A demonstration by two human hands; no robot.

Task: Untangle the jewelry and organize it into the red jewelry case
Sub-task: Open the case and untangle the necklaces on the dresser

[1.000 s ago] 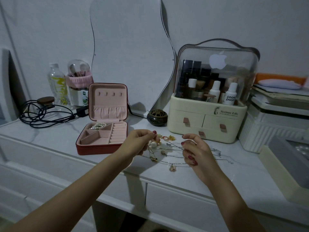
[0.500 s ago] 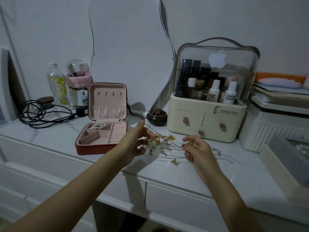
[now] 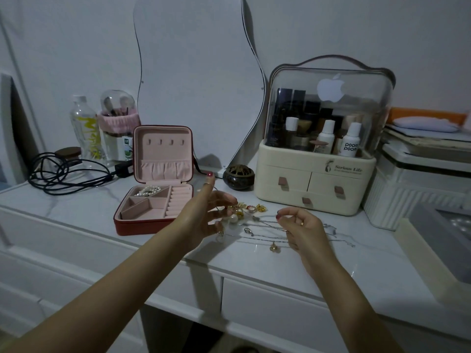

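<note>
Jewelry tangle [image 3: 251, 220] lay on the bench [image 3: 318, 261] just right of the red jewelry case [image 3: 153, 210]; since a second ago our left hand [image 3: 207, 212] had lifted, fingers spreading with a chain, right hand [image 3: 299, 229] pinching another strand, so untangling continued.

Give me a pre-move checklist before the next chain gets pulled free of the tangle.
1. Red jewelry case open, lid upright: ok.
2. Free compartment: front sections bare, pearls only in back one: ok.
3. Right hand pinches a thin silver chain: ok.
4. Left hand grip on a chain: cannot tell; index finger points up, other fingers at the pile.
5. Tangle loosened: not ok, pieces overlap.
6. Gold pendant away from table edge: ok.
</note>
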